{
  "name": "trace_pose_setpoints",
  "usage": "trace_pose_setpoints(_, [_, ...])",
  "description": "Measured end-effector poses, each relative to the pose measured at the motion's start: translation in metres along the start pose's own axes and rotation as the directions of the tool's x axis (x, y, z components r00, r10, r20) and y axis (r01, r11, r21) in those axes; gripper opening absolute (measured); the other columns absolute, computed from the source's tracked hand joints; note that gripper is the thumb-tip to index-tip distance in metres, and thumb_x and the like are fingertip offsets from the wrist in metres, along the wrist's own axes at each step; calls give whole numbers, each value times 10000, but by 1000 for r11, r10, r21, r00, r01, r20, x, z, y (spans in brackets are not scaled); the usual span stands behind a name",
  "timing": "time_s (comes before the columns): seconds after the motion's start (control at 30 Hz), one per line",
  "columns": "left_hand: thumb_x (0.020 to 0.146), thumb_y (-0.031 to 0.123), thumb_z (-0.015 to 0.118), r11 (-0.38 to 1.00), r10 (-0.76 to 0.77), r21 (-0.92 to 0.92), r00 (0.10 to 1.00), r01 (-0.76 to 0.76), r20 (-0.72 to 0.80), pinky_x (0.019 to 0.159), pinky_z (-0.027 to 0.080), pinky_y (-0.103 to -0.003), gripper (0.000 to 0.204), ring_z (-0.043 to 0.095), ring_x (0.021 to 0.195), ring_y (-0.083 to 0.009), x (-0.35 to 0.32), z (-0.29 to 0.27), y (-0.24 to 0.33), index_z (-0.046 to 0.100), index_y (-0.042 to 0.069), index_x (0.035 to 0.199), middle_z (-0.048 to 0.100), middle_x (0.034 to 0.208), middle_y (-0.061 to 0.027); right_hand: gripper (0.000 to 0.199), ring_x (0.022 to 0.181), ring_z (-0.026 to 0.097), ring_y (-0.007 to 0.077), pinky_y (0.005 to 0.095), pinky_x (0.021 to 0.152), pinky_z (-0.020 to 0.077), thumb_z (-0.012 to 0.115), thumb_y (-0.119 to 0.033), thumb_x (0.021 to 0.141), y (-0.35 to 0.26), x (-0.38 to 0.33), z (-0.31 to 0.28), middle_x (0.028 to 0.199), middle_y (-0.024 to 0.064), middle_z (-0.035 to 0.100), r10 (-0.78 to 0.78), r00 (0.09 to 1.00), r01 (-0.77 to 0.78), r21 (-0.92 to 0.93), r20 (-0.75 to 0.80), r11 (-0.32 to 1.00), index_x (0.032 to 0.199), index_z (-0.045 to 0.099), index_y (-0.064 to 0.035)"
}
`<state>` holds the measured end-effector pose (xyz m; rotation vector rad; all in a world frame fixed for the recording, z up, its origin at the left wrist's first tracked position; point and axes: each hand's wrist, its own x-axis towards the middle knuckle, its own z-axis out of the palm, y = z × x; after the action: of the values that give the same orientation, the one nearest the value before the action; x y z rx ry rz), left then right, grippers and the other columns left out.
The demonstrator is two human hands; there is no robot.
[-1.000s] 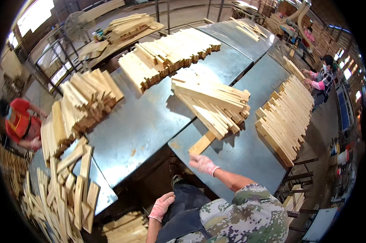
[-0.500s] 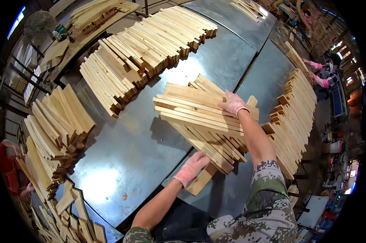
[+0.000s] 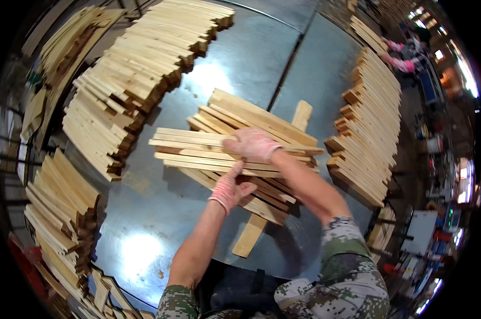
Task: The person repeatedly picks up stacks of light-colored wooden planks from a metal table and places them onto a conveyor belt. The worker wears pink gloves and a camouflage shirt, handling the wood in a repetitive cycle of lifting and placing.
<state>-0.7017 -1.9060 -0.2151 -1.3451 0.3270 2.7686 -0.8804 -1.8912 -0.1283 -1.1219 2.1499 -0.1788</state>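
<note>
Under both gloved hands, right hand [image 3: 252, 143] and left hand [image 3: 228, 187] clasp the slats [image 3: 198, 151].

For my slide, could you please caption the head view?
Gloved left hand and right hand gathering wooden slats on a metal table.

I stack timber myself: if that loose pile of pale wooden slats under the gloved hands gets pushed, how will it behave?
The loose pile of pale wooden slats looks stiff, not floppy. Lying crisscrossed, the slats would probably slide apart on the smooth grey metal table. Flat faces make rolling unlikely.
</note>
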Motion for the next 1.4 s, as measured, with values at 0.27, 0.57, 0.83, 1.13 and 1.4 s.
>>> trace_pose_setpoints(0.27, [1066, 312, 608, 993, 106, 34, 991, -109, 80, 872, 649, -522, 376, 723, 942, -326, -46, -18, -16, 595, 25, 1309, 686, 1183, -178, 711, 1099, 705, 384, 480, 948, 536, 521, -639, 948, -55, -55, 3, 1164, 252, 734, 46, 996, -52, -80, -75, 995, 1082, 759, 18])
trace_pose_setpoints(0.57, [974, 449, 719, 951, 63, 308, 985, -10, -163, 761, 675, -447, 570, 760, 893, -322, -158, -142, -67, 638, -12, 1300, 737, 1106, -197, 667, 1122, 659, 389, 475, 992, 514, 595, -588, 927, -104, -142, 124, 1180, 229, 701, 31, 999, -33, 139, 11, 990, 1221, 667, 6])
trace_pose_setpoints(0.83, [1014, 409, 671, 656, 109, 754, 992, -19, -70, 730, 605, -376, 445, 708, 852, -232, -59, -202, -84, 701, 6, 1200, 739, 1067, -139, 592, 1150, 659, 382, 487, 958, 533, 656, -447, 955, -80, -160, 156, 1209, 211, 692, -60, 992, 80, 181, -110, 980, 1351, 603, -10])
trace_pose_setpoints(1.13, [914, 392, 802, 924, 58, 378, 956, 58, -288, 637, 592, -357, 464, 708, 750, -215, -58, -128, -89, 740, -32, 1092, 745, 955, -102, 385, 1081, 677, 397, 495, 917, 544, 631, -381, 955, -34, -207, 174, 1122, 194, 729, -53, 993, 86, 325, -108, 942, 1280, 664, -178])
trace_pose_setpoints(1.4, [939, 486, 772, 888, 92, 458, 993, -46, -78, 616, 556, -319, 507, 659, 701, -180, -87, -159, -79, 736, 4, 1093, 733, 914, -92, 397, 1116, 680, 399, 492, 957, 541, 614, -400, 975, -84, -215, 216, 1172, 186, 730, -136, 970, 85, 243, 201, 966, 1288, 681, -165])
